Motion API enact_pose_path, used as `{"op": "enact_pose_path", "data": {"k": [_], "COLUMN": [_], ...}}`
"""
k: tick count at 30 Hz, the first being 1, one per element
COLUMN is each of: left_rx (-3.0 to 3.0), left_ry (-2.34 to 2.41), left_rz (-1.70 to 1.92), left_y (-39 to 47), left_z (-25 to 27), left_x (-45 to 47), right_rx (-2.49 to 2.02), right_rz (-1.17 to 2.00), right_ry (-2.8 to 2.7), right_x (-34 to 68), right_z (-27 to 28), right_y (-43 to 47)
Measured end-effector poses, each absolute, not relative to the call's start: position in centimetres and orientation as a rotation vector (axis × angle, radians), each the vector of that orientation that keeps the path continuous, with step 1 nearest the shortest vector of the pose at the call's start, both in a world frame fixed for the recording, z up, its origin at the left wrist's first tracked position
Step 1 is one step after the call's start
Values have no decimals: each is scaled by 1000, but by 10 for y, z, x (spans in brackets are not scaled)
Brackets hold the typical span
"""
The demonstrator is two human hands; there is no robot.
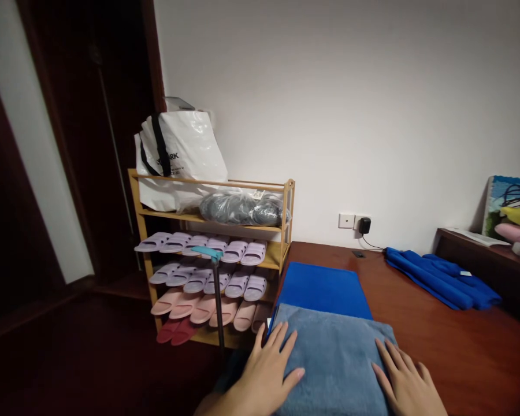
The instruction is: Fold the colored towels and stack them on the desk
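A grey-blue plush cloth (333, 352), perhaps a towel, lies flat at the near edge of the wooden desk. My left hand (268, 370) rests on its left edge, fingers stretched out and thumb apart. On its right edge lies my right hand (405, 375), palm down with the fingers spread. Beyond it, partly covered by it, a bright blue cloth (325, 286) is laid out flat. A small white tag (268, 326) shows by my left fingertips. The near end of the grey-blue cloth runs out of view.
A wooden shoe rack (286, 231) holds rows of slippers (236, 249), a white bag (190, 144) and a plastic-wrapped bundle (247, 208). Before it stands a dark pole (219, 306) with a teal top. Folded blue cloth (442, 277) and a plugged-in charger (364, 225) are at right.
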State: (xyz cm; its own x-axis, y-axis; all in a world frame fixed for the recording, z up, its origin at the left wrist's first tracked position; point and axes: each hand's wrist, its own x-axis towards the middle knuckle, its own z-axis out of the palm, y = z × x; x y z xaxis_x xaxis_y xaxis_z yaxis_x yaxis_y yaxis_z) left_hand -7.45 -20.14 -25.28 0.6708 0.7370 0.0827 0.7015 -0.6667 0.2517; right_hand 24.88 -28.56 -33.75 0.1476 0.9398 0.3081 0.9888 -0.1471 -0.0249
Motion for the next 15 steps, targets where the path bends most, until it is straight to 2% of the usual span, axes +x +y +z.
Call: {"op": "enact_pose_path", "data": {"k": [5,10,15], "left_rx": [2690,2658,2502], "left_ry": [1066,1040,976], "left_rz": [340,707,665], "left_y": [-202,-157,-102], "left_z": [-236,-235,-257], "left_x": [-86,-76,-73], "right_rx": [-2186,-2071,-1821], "right_rz": [-154,9,497], "right_ry": [-1783,-1551,-1510], "right_x": [256,280,310], "right_z": [-331,-312,-305], "right_y": [-300,-275,-248]}}
